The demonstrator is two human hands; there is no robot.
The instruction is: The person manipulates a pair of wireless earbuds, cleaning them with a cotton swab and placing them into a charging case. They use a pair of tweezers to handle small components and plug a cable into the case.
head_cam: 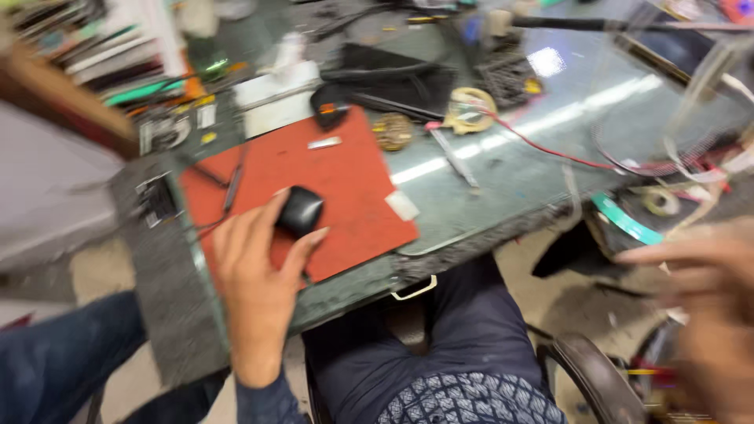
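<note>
Left hand [255, 271]: pinched small black object [299, 210] on red mat [353, 184].
Right hand [703, 314]: blurred, fingers spread, off the table [518, 165].
Around: red wire [550, 149], tape roll [473, 108].

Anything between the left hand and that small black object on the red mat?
Nothing visible. The left hand already grips the small black object on the red mat, fingers wrapped around it. The right hand is blurred, off to the side past the table edge, holding nothing discernible.
</note>
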